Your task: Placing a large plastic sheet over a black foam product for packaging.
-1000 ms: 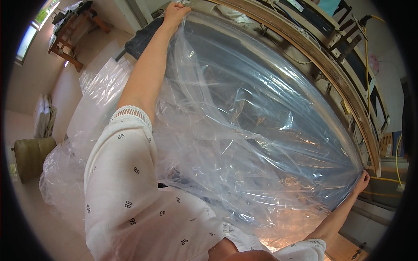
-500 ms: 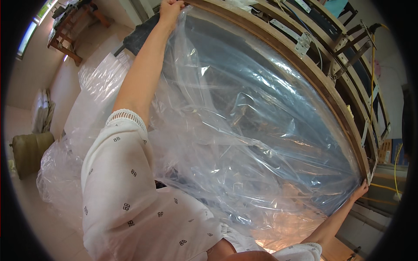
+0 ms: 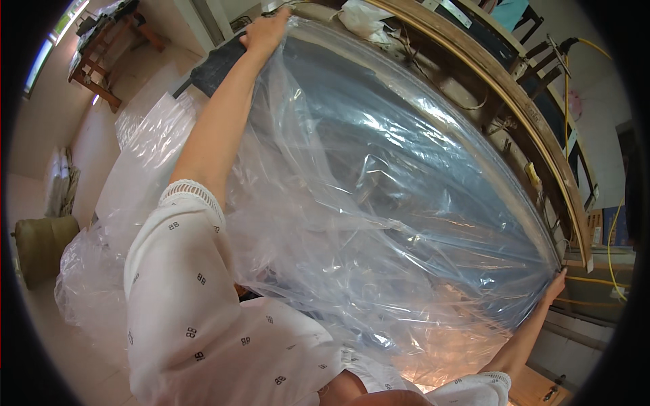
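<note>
A wide sheet of clear plastic film (image 3: 379, 223) stretches, creased and shiny, across a dark flat surface in front of me. At the sheet's far left corner is my left hand (image 3: 267, 32), closed on the film edge with the index finger reaching forward. My right hand (image 3: 555, 287) pinches the film at its right corner, its fingertips partly hidden. Along the film's far edge runs a long wood-edged bar (image 3: 542, 132), raised with a gap beneath it. Wires and a crumpled white plastic scrap (image 3: 365, 20) show in that gap.
More loose film (image 3: 142, 155) is heaped at the left, hanging toward the floor. Beyond it are an olive cushion-like roll (image 3: 47, 250) and a wooden table (image 3: 101, 61). A yellow cable (image 3: 615, 250) hangs at the right by a metal lever (image 3: 558, 51).
The wood-edged bar has moved up and away from the film's far edge, exposing the wired gap. My left hand has shifted slightly nearer and changed its grip; the right stays at its corner.
</note>
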Demonstrator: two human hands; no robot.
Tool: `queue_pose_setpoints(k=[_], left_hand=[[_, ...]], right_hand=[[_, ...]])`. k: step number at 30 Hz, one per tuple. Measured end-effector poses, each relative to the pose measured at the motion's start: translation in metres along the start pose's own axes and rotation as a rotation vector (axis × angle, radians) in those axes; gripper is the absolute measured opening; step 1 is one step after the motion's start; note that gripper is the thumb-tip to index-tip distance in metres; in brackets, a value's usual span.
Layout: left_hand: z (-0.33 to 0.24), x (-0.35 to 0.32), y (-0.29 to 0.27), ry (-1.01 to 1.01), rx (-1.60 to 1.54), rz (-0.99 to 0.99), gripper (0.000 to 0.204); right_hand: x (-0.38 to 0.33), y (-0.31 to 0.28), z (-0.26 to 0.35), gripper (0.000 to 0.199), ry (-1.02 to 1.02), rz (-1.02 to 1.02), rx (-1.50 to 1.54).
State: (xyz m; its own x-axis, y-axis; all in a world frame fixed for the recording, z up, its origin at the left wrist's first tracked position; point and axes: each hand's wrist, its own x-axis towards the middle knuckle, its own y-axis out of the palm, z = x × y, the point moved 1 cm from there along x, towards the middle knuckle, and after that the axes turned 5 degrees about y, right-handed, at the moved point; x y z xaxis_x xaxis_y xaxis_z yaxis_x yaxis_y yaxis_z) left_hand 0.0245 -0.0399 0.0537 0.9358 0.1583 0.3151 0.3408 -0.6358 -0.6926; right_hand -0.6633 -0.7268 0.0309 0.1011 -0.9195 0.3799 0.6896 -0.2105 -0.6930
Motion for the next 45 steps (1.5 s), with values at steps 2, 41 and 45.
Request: queue_pose_setpoints(k=[2, 41, 45], left_hand=[[0.009, -0.002, -0.005, 0.348, -0.672, 0.21, 0.02], [-0.066, -0.167, -0.196, 0.57, -1.098, 0.216, 0.012], [-0.074, -0.169, -0.191, 0.637, -1.093, 0.119, 0.013]], right_hand=[[-0.017, -0.006, 0.016, 0.046, -0.087, 0.257, -0.154], [-0.357, -0.015, 0.312, 0.015, -0.801, 0.738, 0.163], [-0.362, -0.014, 0.331, 0.023, -0.718, 0.724, 0.338]])
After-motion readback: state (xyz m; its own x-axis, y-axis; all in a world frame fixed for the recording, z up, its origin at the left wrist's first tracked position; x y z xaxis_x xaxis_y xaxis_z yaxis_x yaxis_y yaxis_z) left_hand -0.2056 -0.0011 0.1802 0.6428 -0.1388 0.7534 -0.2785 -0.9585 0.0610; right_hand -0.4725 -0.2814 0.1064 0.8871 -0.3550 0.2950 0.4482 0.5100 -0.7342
